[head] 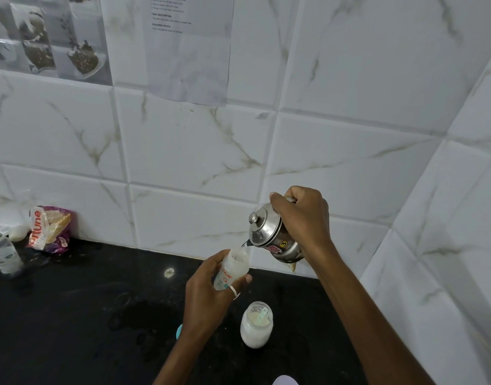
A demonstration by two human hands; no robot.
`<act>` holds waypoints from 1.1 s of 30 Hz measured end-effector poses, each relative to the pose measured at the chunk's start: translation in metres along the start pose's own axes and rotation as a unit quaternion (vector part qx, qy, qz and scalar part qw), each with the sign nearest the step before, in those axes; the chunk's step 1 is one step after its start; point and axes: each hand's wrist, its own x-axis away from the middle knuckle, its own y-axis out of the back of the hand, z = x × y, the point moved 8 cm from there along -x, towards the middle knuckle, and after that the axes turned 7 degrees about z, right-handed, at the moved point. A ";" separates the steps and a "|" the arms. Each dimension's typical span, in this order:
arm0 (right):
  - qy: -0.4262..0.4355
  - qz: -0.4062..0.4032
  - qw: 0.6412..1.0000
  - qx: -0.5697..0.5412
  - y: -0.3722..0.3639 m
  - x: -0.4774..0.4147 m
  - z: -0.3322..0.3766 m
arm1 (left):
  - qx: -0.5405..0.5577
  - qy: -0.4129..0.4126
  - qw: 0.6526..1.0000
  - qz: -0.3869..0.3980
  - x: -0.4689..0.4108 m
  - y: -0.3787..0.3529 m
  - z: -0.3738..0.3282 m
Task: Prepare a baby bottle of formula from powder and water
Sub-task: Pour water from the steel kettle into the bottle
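My left hand (pixel 208 295) grips a translucent baby bottle (pixel 234 266) with no cap, held above the black counter. My right hand (pixel 302 215) holds a small steel kettle (pixel 269 234) by its handle, tilted to the left. The kettle's spout sits right over the bottle's mouth, and a thin stream of water runs into it. Below the bottle, an open glass jar (pixel 256 325) of white powder stands on the counter with a pale green scoop inside.
A black counter (pixel 86 315) runs to a white marble-tiled wall (pixel 197 151) that turns a corner at the right. A purple packet (pixel 51 232) and a clear bottle (pixel 5 255) stand at far left. A teal object (pixel 179 331) peeks out behind my left wrist. Wet patches mark the counter.
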 end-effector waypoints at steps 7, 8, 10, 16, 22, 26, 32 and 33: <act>0.001 0.004 1.000 -0.006 -0.004 -0.001 -0.003 | 0.001 -0.001 1.000 -0.004 -0.002 0.002 -0.003; 0.002 0.004 1.000 -0.008 -0.004 -0.002 -0.004 | 0.001 -0.002 1.000 -0.004 -0.003 0.002 -0.003; 0.005 0.004 1.000 -0.009 -0.005 -0.002 -0.004 | 0.005 -0.003 1.000 -0.003 -0.005 0.003 -0.005; 0.014 0.008 1.000 -0.009 -0.008 -0.003 -0.004 | -0.009 -0.016 1.000 0.002 -0.014 0.004 -0.011; 0.023 0.009 1.000 -0.012 -0.009 -0.001 -0.002 | -0.024 -0.010 1.000 0.004 -0.013 0.008 -0.008; 0.022 0.012 1.000 -0.012 -0.011 -0.001 -0.002 | -0.020 -0.002 1.000 -0.001 -0.010 0.008 -0.007; 0.021 0.011 1.000 -0.007 -0.013 0.000 -0.002 | -0.021 0.001 1.000 -0.003 -0.007 0.009 -0.005; 0.021 0.011 1.000 -0.007 -0.013 0.000 -0.002 | -0.022 0.001 1.000 -0.002 -0.006 0.009 -0.006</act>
